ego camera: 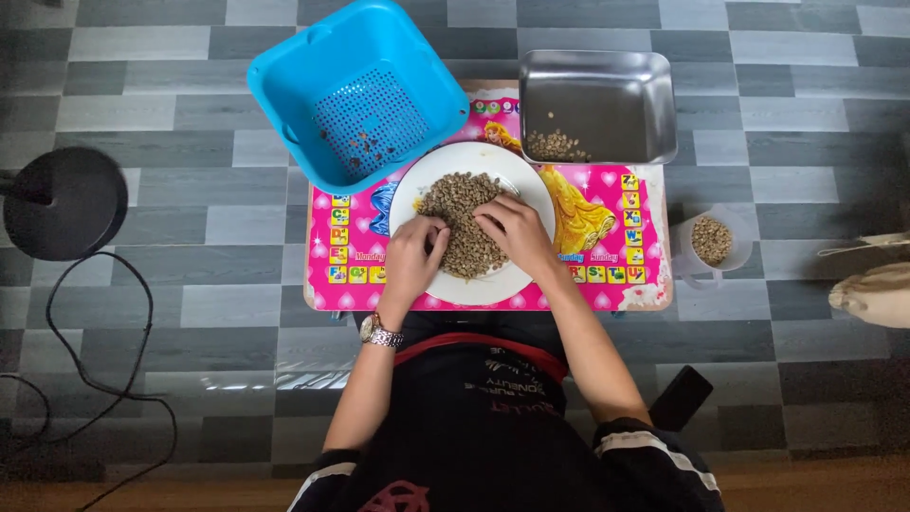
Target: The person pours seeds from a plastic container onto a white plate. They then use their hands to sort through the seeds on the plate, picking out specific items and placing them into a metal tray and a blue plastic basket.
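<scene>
White round plate (517, 281) at the pink table's (607, 284) front edge, heaped with grey-green beans (460, 223). Left hand (414, 256) pinches beans with fingers together; right hand (515, 230) spreads them, fingers slightly apart. Best sorted thinly, few at once.

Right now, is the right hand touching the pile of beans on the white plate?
Touching. The head view shows the right hand with its fingers resting on the pile of beans on the white plate.
</scene>
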